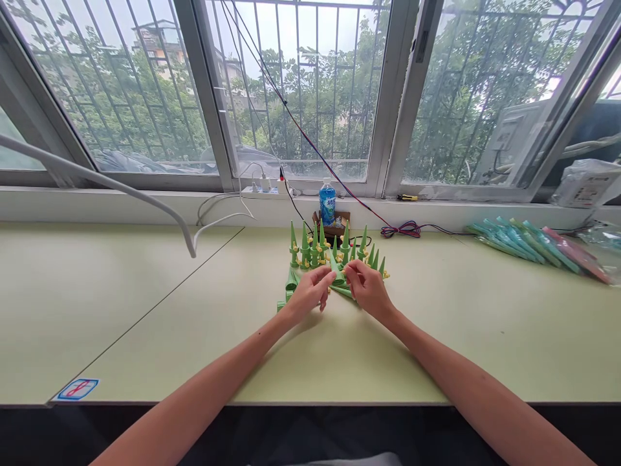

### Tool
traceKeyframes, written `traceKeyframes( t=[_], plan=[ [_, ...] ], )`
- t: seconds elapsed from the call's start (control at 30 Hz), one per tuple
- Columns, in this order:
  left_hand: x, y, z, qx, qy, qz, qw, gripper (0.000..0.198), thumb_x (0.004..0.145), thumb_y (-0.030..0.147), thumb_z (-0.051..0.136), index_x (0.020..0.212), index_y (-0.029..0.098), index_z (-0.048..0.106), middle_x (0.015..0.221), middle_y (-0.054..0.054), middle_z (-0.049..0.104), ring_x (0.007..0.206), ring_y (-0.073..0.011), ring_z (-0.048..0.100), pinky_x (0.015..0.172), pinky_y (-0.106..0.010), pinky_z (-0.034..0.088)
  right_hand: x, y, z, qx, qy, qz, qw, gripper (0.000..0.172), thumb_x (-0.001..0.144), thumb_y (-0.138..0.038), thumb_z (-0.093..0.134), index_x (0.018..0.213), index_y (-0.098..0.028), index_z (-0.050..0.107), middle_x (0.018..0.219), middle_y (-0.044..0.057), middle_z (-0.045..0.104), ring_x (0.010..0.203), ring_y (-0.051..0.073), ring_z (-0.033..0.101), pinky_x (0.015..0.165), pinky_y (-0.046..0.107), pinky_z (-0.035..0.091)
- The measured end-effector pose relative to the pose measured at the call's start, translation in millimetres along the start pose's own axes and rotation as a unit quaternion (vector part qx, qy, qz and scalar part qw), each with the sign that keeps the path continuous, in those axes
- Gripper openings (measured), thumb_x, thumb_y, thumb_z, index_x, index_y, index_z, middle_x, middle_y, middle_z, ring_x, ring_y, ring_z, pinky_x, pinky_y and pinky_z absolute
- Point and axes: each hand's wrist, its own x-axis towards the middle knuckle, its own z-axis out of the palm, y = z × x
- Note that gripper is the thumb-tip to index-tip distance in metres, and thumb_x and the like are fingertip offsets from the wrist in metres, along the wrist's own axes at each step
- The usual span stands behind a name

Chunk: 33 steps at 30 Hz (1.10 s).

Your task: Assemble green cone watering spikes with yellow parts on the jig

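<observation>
Both my hands meet over the pale green table [436, 336], near its far edge. My left hand [310, 292] and my right hand [367, 288] are closed in a pinch on one green cone spike [338, 277] held between them. Just behind stand several upright green cone spikes [317, 246] with small yellow fittings. More green cones lie flat on the table under my left hand [289, 285]. What the fingertips do to the held cone is too small to see.
A blue drink bottle [327, 202] stands by a small brown box [339, 223] at the window sill. Red and black wires [402, 228] run along the back. Teal and pink packets [528, 243] lie at the right. A white cable [145, 200] hangs at the left.
</observation>
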Motion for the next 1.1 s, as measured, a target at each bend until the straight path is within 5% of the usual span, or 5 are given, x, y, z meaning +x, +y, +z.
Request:
traceKeyframes(
  t=[0.2,0.63,1.1],
  plan=[
    [-2,0,0.6,0.067,0.004,0.019,0.998,0.039,0.079,0.047,0.061,0.101,0.017,0.052,0.057,0.006,0.048,0.041,-0.0074,0.047,0.036,-0.018,0.035,0,-1,1,-0.007,-0.004,-0.015,1.0,0.028,0.093,-0.042,0.044,0.079,-0.019,0.051,0.061,-0.003,0.047,0.05,0.01,0.041,0.048,0.022,0.033],
    [2,-13,1.8,0.229,0.044,0.166,0.958,0.012,0.084,0.025,0.056,0.092,0.019,0.062,0.099,-0.005,0.052,0.057,-0.0052,0.046,0.047,-0.019,0.045,2,3,5,-0.083,0.012,-0.02,0.996,0.032,0.091,-0.037,0.046,0.066,-0.018,0.049,0.053,-0.004,0.04,0.049,0.009,0.034,0.049,0.024,0.027],
    [1,-10,4.8,0.158,0.085,0.141,0.974,0.029,0.078,0.017,0.054,0.106,0.019,0.055,0.111,-0.008,0.05,0.075,-0.0125,0.061,0.045,-0.019,0.052,0,4,5,-0.051,0.032,0.0,0.998,0.031,0.093,-0.041,0.043,0.071,-0.019,0.048,0.052,-0.005,0.043,0.047,0.01,0.037,0.049,0.023,0.03]
  ],
)
